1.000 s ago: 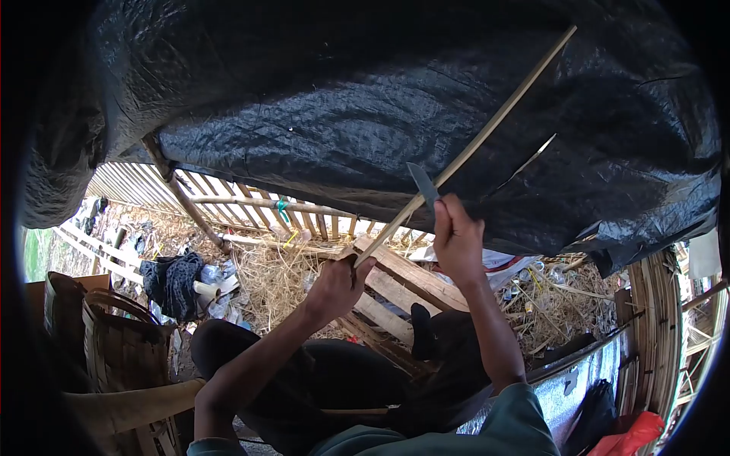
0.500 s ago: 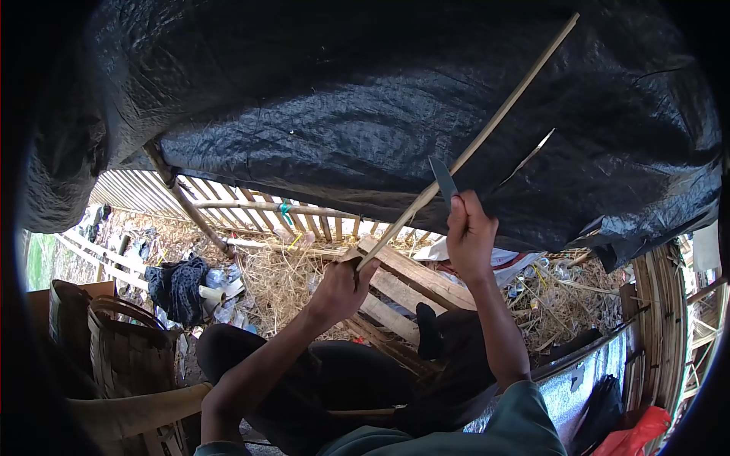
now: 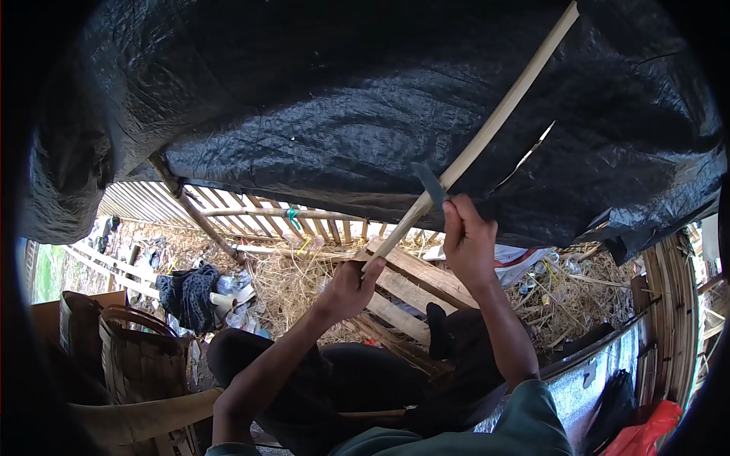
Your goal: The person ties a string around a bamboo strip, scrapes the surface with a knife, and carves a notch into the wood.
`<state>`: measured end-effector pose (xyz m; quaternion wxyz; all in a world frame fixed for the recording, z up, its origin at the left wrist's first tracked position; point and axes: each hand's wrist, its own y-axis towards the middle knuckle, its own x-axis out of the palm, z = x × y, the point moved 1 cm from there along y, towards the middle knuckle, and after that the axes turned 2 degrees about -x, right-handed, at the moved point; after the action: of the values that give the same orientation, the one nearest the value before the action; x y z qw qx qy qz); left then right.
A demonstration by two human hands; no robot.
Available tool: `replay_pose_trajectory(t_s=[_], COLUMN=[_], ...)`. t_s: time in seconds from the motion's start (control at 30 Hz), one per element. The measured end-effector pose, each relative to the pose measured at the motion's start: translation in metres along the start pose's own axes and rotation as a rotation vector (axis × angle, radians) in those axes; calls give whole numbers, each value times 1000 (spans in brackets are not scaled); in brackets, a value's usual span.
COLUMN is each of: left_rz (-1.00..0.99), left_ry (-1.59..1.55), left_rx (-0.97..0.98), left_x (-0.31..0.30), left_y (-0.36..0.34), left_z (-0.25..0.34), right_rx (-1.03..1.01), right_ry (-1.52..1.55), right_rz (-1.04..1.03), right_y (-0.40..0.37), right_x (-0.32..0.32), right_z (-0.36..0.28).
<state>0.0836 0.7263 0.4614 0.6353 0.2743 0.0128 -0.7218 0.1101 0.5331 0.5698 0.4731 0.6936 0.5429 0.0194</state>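
Note:
A long pale bamboo strip (image 3: 498, 114) runs from the centre up to the upper right. My left hand (image 3: 350, 290) is closed round its lower end. My right hand (image 3: 470, 237) is closed on a knife, gripping it near the blade's base. The dark knife blade (image 3: 430, 182) points up and to the left and lies against the strip, partly across it. The knife's handle is hidden inside my fingers.
A black plastic sheet (image 3: 342, 137) hangs across the upper view. Wooden planks (image 3: 399, 304) and straw (image 3: 285, 281) lie below. Woven baskets (image 3: 144, 365) stand at the lower left, near a dark cloth (image 3: 187, 295). Something red (image 3: 646, 433) is at the lower right.
The strip has turned in my left hand and now shows a broader face. The blade has moved slightly left and down along it. The surroundings have shifted a little to the right in view.

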Motion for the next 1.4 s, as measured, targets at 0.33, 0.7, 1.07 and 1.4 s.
replay_pose_trajectory(t_s=[0.33,0.7,1.07,1.4], left_rz=[181,94,18,-280], left_ry=[200,16,84,-197], left_rx=[310,129,-3,-356], left_x=[6,3,0,-11], left_y=[-1,4,4,11], left_z=[-3,3,6,16], right_rx=[87,-61,-68,-255], right_ry=[-61,-45,-20,-114], right_rz=[37,-76,-40,-4], right_y=[4,-8,-12,-12], right_x=[-17,6,8,6], right_z=[0,7,9,13])
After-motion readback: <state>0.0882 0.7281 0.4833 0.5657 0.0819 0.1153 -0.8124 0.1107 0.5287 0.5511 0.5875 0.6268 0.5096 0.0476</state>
